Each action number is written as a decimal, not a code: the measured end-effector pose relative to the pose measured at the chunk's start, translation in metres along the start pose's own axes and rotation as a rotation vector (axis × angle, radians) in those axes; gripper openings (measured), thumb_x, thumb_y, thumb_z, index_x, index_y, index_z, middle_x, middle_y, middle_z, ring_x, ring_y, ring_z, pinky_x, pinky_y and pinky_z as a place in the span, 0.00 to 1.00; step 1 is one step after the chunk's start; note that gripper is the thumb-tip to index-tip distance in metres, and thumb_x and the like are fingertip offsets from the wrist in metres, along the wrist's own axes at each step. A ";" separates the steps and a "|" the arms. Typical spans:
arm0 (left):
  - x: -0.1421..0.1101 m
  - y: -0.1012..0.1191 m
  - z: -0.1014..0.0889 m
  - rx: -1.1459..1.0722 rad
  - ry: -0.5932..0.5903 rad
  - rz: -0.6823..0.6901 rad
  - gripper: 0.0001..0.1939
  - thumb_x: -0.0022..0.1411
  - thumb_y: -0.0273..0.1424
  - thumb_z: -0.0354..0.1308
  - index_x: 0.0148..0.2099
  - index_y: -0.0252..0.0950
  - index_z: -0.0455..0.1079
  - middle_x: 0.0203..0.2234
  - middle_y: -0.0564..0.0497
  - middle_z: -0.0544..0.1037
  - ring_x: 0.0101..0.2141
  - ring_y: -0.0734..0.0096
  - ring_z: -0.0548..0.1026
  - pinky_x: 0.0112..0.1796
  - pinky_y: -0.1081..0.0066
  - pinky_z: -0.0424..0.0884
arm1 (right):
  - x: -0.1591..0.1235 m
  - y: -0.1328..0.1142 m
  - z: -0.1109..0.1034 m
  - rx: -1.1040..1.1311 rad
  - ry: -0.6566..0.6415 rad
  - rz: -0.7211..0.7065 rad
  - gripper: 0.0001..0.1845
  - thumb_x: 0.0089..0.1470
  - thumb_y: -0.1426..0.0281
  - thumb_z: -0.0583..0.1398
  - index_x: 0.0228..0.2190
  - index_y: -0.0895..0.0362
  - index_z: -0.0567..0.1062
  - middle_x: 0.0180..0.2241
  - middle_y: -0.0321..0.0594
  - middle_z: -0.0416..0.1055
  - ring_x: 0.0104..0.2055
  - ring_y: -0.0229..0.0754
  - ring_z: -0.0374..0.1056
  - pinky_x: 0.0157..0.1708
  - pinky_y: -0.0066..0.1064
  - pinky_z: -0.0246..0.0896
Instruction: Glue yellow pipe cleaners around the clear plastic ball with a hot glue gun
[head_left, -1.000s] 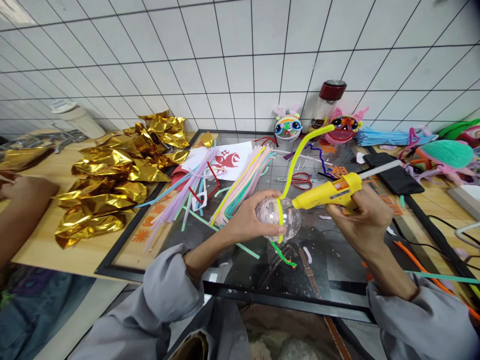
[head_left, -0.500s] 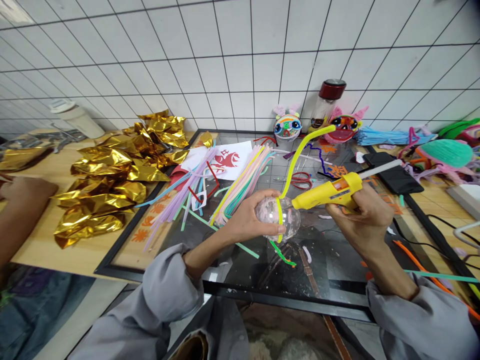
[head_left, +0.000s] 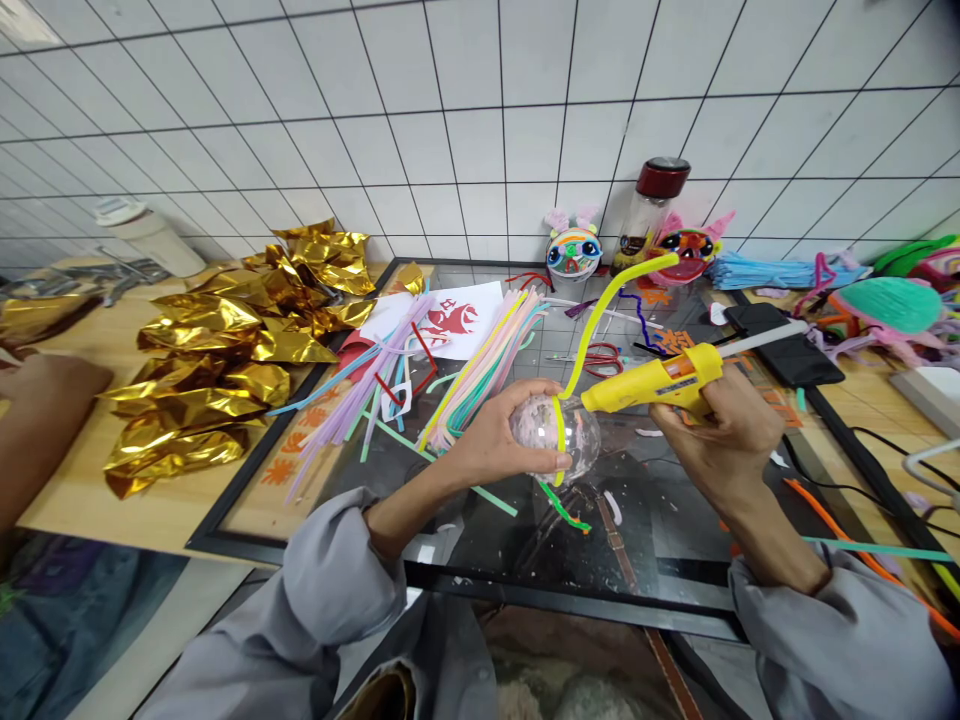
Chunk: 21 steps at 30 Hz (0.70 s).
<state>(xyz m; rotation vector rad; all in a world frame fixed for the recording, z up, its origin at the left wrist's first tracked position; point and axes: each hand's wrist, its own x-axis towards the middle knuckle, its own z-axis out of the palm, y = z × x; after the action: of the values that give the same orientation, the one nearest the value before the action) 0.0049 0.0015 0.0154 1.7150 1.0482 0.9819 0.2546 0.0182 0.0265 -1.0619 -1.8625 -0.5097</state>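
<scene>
Slightly rightward has swung the free end of the yellow pipe cleaner (head_left: 594,322), which crosses the clear ball (head_left: 586,440) near the frame's centre. The left hand's (head_left: 491,437) fingers grip that ball; the right hand's (head_left: 721,425) fingers clasp the yellow glue gun (head_left: 649,384), nozzle beside it.

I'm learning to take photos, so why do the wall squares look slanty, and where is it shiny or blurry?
Head view: the wall squares stretch and tilt towards the sides, probably from a wide lens; gold foil gleams and the clear ball has small white glints; the other person's arm at the left edge looks a bit soft.
</scene>
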 end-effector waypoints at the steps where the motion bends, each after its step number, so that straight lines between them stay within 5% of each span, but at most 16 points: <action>1: 0.000 0.000 0.000 0.000 0.000 0.003 0.37 0.40 0.36 0.73 0.53 0.34 0.69 0.54 0.43 0.74 0.55 0.55 0.72 0.58 0.60 0.65 | 0.000 0.000 0.000 -0.007 -0.001 0.006 0.20 0.47 0.74 0.61 0.20 0.51 0.52 0.19 0.30 0.54 0.22 0.35 0.50 0.22 0.32 0.41; 21: -0.001 0.001 0.001 -0.023 -0.004 0.006 0.35 0.41 0.35 0.74 0.52 0.35 0.70 0.54 0.43 0.74 0.55 0.55 0.71 0.59 0.60 0.64 | -0.001 -0.002 0.002 -0.018 -0.028 0.089 0.21 0.47 0.73 0.60 0.20 0.50 0.50 0.18 0.31 0.54 0.22 0.37 0.50 0.22 0.34 0.40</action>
<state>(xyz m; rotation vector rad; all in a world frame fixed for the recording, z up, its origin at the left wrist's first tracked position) 0.0057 -0.0001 0.0155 1.7013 1.0259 0.9908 0.2526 0.0181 0.0249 -1.1636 -1.8292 -0.4632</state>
